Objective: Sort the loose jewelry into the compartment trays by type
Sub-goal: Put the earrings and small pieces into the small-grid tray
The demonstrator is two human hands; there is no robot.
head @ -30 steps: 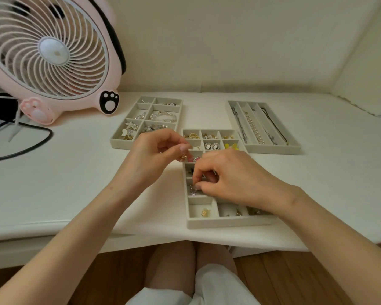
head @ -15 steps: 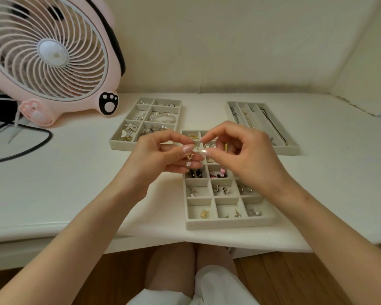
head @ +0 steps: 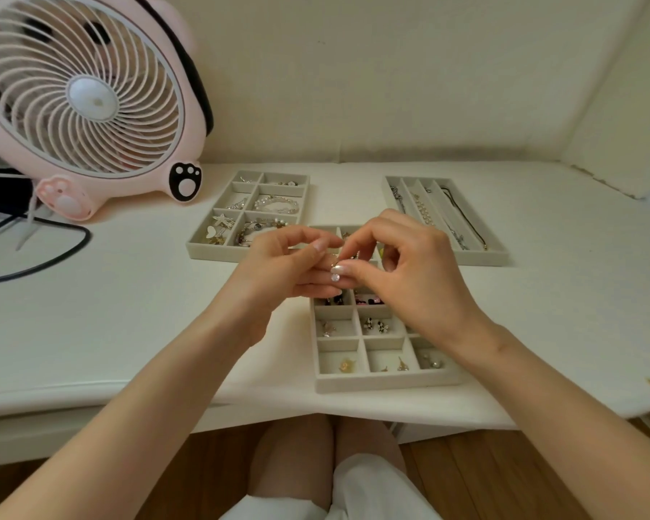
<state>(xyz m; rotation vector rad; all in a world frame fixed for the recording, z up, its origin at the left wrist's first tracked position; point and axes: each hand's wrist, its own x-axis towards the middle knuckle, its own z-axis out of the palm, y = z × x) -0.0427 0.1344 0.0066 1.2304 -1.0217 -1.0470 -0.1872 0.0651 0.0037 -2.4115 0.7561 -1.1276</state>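
Work gathers over the near tray [head: 387, 383], and I think the placing is deliberate: one tiny piece [head: 338, 261] is held close to the eyes, above the compartments, so a slip would drop it into the tray and not onto the desk [head: 128, 313]. The left hand [head: 278, 270] pinches it between thumb and forefinger, the other fingers curled beneath. The right hand [head: 409, 272] pinches at the same spot with thumb and fingertips, perhaps to part a pair or fit a back. I take it for an earring, since the small cells below hold studs [head: 376, 324], but it is too small and too covered by fingers to be sure. The hands hide the tray's far rows. Bracelets [head: 276, 204] and brooches [head: 222, 221] lie in the left tray [head: 218, 252], chains [head: 462, 215] in the long slots of the right tray [head: 500, 254], both set back, likely to leave room for the arms. The fan [head: 83, 103] is cut off at the left edge.
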